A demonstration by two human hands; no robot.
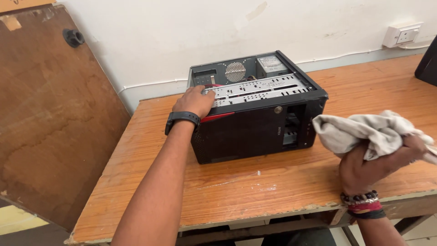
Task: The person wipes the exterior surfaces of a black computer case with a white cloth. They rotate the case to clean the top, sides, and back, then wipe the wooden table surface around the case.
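A black desktop computer case (255, 127) lies on its side on a wooden table (150, 182), its open side up and its metal drive cage showing. My left hand (195, 101), with a black watch on the wrist, grips the upper left edge of the case. My right hand (368, 166), wearing bead bracelets, is closed on a crumpled grey-white cloth (364, 130) held just right of the case's front, above the table.
A large brown board (50, 114) leans against the white wall at the left. A white wall socket (402, 34) sits at the upper right. A dark object (428, 66) stands at the table's far right edge. The table's front edge is chipped.
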